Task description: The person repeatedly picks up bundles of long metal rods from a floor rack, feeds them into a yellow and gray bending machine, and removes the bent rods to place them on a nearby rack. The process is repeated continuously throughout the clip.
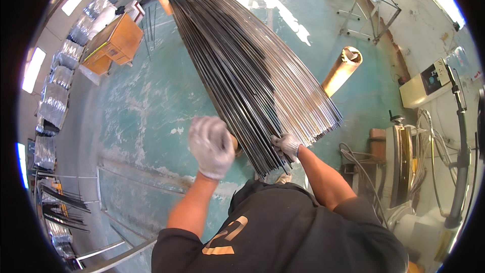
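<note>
Between tan tube (341,75) and desk (120,40), long rods (237,71), right hand (287,145) gripping some, left hand (210,146) apart, loosely open

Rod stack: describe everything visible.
The rod stack is many long, thin, dark, metallic-looking rods laid lengthwise, side by side, running away from the person. Its left part is shaded; its right part shines in bright light. The near ends are uneven. The gloved right hand touches it there. A brown tubular post stands at its right edge.
</note>
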Action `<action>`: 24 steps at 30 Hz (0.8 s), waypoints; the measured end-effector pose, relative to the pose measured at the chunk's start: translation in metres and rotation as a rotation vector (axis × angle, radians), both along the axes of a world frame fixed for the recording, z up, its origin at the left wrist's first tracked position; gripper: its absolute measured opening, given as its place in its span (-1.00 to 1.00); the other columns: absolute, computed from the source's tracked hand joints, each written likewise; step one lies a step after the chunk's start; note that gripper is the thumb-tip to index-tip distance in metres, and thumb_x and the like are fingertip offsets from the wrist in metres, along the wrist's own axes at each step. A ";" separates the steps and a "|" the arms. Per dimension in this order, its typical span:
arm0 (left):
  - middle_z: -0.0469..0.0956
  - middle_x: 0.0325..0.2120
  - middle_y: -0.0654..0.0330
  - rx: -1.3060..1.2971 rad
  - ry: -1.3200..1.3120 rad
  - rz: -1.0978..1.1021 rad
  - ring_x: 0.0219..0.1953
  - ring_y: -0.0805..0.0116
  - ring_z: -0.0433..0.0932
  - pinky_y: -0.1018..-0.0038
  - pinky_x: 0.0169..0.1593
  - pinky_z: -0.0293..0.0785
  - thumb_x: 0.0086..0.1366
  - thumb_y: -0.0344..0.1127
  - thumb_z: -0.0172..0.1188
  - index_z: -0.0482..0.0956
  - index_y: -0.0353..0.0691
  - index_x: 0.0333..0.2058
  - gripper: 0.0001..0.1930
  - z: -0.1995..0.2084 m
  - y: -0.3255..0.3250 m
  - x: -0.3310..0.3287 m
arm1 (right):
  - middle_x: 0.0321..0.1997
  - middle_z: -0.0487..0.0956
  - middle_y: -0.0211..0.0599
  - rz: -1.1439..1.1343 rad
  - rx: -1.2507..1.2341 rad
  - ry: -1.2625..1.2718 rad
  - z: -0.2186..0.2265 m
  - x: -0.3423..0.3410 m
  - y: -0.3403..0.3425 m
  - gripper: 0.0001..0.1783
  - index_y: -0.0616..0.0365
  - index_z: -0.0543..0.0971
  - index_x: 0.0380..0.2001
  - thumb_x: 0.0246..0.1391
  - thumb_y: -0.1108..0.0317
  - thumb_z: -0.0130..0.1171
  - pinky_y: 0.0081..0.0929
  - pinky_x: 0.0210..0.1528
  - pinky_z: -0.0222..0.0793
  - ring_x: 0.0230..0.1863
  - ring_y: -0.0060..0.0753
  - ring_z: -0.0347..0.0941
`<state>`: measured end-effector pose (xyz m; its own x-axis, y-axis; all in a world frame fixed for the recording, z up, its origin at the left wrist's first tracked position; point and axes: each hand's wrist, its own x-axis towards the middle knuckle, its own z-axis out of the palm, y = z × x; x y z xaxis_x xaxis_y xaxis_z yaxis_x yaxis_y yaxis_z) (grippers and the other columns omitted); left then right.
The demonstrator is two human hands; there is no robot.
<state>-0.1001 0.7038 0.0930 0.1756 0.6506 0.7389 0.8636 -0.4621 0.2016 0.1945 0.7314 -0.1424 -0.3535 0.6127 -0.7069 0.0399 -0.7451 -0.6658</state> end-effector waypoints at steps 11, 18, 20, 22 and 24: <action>0.76 -0.17 0.25 -1.401 -1.281 -0.147 -0.18 0.40 0.70 0.38 -0.02 0.68 0.52 -0.28 0.37 0.73 -0.23 0.03 -0.78 -0.204 0.000 0.068 | -0.14 0.80 0.12 0.159 0.045 -1.038 0.171 0.085 -0.241 -0.44 0.09 0.82 -0.05 0.32 -0.23 0.47 -0.01 0.02 0.62 -0.09 0.26 0.75; 0.73 -0.16 -0.01 -1.679 -1.940 -0.187 -0.06 -0.01 0.70 -0.03 0.15 0.70 0.61 -0.11 0.20 0.60 -0.23 -0.03 -0.72 -0.188 0.090 0.089 | -0.21 0.82 -0.01 -0.167 -0.151 -1.442 0.147 0.118 -0.596 -0.67 0.00 0.84 -0.14 0.07 0.11 0.62 0.00 0.04 0.66 -0.09 0.16 0.77; 0.70 -0.22 -0.01 -1.678 -2.006 -0.173 -0.17 0.02 0.66 -0.01 0.05 0.71 0.52 -0.31 0.22 0.60 -0.27 -0.12 -0.85 -0.187 0.070 0.102 | -0.26 0.78 -0.06 -0.193 -0.085 -1.539 0.173 0.082 -0.574 -0.70 0.02 0.81 -0.22 -0.02 0.20 0.64 0.04 0.00 0.63 -0.13 0.16 0.73; 0.67 -0.29 -0.01 -1.736 -2.023 -0.392 -0.25 0.04 0.62 0.01 0.02 0.70 0.42 -0.41 0.27 0.61 -0.29 -0.22 -0.93 -0.167 0.049 0.111 | -0.33 0.71 -0.09 -0.227 -0.004 -1.715 0.171 0.050 -0.532 -0.74 0.01 0.70 -0.38 -0.15 0.24 0.56 0.06 -0.09 0.57 -0.19 0.16 0.68; 0.55 -0.39 0.06 -1.750 -1.896 -0.412 -0.34 0.10 0.52 0.11 -0.19 0.57 0.36 -0.50 0.27 0.55 -0.26 -0.33 -0.93 -0.167 0.048 0.105 | -0.38 0.68 -0.13 -0.252 0.079 -1.889 0.165 0.034 -0.505 -0.77 -0.01 0.63 -0.48 -0.23 0.24 0.50 0.04 -0.16 0.54 -0.25 0.13 0.64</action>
